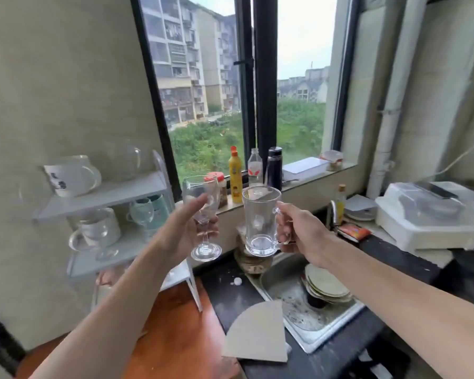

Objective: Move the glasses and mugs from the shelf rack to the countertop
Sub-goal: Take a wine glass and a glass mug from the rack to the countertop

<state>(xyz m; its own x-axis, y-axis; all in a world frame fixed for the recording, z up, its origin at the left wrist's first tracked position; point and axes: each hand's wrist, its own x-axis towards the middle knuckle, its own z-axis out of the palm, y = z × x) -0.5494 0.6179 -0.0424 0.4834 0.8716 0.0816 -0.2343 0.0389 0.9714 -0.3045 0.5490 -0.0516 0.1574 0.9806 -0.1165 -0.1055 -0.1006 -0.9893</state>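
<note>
From the head camera, a steel sink [307,321] lies below both raised hands, with stacked plates [327,287] inside it near its right wall. A grey fan-shaped board [257,330] lies across the front left corner of the sink and the dark countertop [225,291]. On the window sill [298,184], behind the hands, stand a yellow bottle [236,175], a clear bottle [255,168] and a dark flask [274,168], side by side. A white box [433,217] sits at the right end of the countertop.

The left hand [195,228] is closed around the stem and low bowl of a clear wine glass [201,199], which is upright, empty and in the air over the back left corner of the countertop. The right hand [301,231] grips the handle of a clear glass mug [260,220], also upright, empty and held above the back edge of the sink.

The white shelf rack [107,195] stands at the left against the wall. On its upper shelf a white mug [69,177] lies tilted; on the lower shelf stand a clear mug [93,233], a stemmed glass [141,213] and a teal cup [160,207]. A brown wooden surface [175,332] meets the left edge of the countertop. The window shows apartment blocks and green ground.
</note>
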